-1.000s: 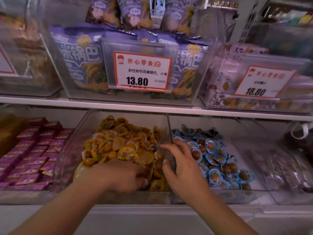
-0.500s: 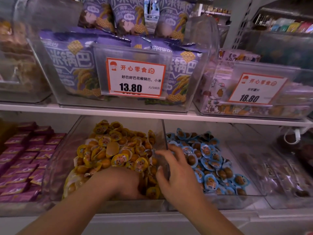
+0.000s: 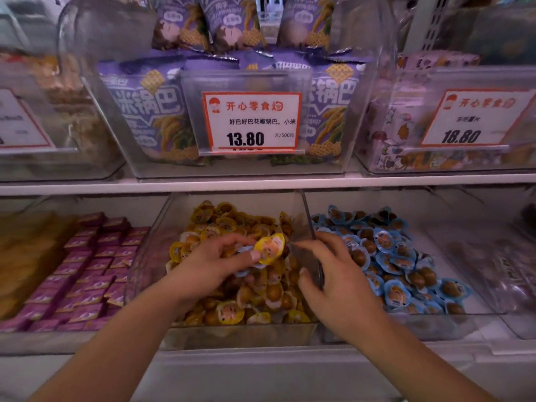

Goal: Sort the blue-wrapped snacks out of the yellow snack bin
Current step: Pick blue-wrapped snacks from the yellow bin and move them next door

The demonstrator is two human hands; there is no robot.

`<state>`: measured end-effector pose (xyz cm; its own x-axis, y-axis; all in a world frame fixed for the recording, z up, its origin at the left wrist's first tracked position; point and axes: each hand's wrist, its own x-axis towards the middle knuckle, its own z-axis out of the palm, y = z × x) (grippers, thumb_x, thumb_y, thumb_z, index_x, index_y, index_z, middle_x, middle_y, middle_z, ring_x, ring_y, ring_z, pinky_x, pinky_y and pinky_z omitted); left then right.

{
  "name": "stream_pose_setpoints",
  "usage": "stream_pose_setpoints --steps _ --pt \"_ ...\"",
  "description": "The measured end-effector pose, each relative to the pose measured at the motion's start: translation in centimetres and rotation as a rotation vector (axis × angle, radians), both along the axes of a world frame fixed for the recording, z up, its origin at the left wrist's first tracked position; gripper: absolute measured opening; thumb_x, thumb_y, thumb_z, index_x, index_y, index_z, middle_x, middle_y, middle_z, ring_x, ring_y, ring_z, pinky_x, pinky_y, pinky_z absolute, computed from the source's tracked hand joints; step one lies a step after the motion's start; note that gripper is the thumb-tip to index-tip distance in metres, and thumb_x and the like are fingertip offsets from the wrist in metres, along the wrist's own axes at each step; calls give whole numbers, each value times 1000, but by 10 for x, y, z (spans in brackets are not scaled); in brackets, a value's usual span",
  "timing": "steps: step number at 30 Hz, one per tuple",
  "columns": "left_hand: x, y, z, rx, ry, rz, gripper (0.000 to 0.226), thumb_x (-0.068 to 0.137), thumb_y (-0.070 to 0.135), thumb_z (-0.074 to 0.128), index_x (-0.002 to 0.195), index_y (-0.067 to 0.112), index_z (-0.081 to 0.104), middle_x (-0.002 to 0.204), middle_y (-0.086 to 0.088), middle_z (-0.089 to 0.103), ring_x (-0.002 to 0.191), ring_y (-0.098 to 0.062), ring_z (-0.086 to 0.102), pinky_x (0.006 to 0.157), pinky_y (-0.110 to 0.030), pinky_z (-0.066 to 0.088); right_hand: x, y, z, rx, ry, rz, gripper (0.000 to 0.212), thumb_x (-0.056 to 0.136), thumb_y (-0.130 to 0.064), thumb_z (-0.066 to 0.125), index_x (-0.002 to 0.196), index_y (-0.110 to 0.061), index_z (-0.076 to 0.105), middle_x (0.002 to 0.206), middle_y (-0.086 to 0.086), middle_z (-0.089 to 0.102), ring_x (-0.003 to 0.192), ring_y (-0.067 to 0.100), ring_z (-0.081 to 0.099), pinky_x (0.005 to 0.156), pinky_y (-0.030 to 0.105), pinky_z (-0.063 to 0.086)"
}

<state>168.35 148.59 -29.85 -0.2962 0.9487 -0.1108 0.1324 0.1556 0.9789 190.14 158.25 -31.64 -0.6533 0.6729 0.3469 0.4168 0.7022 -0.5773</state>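
Reaching into a clear bin of yellow-wrapped snacks (image 3: 232, 285) on the lower shelf (image 3: 261, 361), a person works with both bare hands. The left hand (image 3: 214, 265) is raised over the middle of the yellow snack bin (image 3: 232, 335), fingers curled and pinching a small cluster of packets: a yellow-wrapped snack (image 3: 271, 248) on top, and pale blue wrapper edges (image 3: 246, 271) showing just beneath the fingers. The right hand (image 3: 336, 274) grasps the thin clear divider wall (image 3: 311, 227) between this bin and the neighbouring blue snack bin (image 3: 406, 323) toward the shelf's right, thumb on the yellow side and fingers on the blue side.

Judging by their look, these packets are light, single-portion plastic cups with glossy film lids and a small round brown snack inside. The film probably slides against its neighbours, so several tend to lift together. The flat lid rim that sticks out around the cup seems the surest place to pinch, and a gentle grip should be enough.

How many blue packets the left hand holds cannot be told, since fingers and the yellow packet cover them. Any blue ones buried deeper in the yellow heap are hidden. The shelf's left and right ends are blurred, and the bins' front walls dull whatever lies lowest.
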Motion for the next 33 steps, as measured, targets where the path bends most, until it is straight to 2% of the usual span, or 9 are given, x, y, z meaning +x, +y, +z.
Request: stream_pose_setpoints --steps 3,7,12,16,20,23,29,31,33 --pt "4 -6 4 10 -276 125 34 84 35 66 105 9 73 84 -4 73 70 -25 68 65 -35 50 -8 -7 10 135 119 -53 40 89 -33 54 128 -24 60 144 -1 41 129 19 45 105 39 45" --pt "12 -11 13 -52 -573 180 32 96 32 53 89 14 78 80 -8 69 65 -21 64 73 -35 45 -33 -24 24 221 224 72 33 92 -29 52 124 -23 60 130 -6 50 119 11 51 100 30 45" --pt "16 -16 12 -36 -615 222 29 98 28 53 108 9 71 101 -15 71 84 -24 66 76 -39 50 -50 -28 26 166 15 100 58 89 -63 45 142 -43 33 134 -17 44 112 10 56 87 33 53" --pt "20 -18 9 -9 -649 237 31 101 21 47 121 5 66 117 -20 70 109 -33 67 92 -49 54 -60 -27 20 -60 -26 276 73 82 -64 61 144 -45 29 137 -19 36 123 6 48 102 29 46" --pt "20 -16 6 2 -553 259 35 102 23 45 123 3 63 115 -22 70 102 -37 67 82 -48 54 -66 -30 11 -44 72 296 60 92 -33 66 146 -36 40 138 -13 43 126 6 47 105 25 42" --pt "17 -15 12 61 -512 248 36 100 28 47 109 3 71 108 -27 70 92 -40 64 77 -48 56 -62 -26 16 -35 185 247 54 92 -24 68 141 -36 49 129 -14 52 119 2 52 100 16 43" --pt "18 -8 18 181 -284 276 35 103 29 45 103 7 72 93 -20 74 80 -41 71 62 -38 59 -39 -21 27 52 374 159 42 88 -29 74 128 -32 63 113 -18 63 108 -2 60 89 10 45" --pt "20 -4 16 179 -159 261 34 105 27 42 102 8 69 84 -14 75 70 -32 71 55 -30 55 -25 -12 32 4 440 88 37 86 -34 75 122 -37 64 110 -19 65 104 2 64 86 16 50" --pt "17 -2 9 194 104 278 23 103 24 47 103 16 68 84 -3 76 73 -18 72 62 -25 54 -10 3 38 -36 491 14 34 86 -38 73 118 -45 63 109 -17 66 102 6 66 85 19 52"
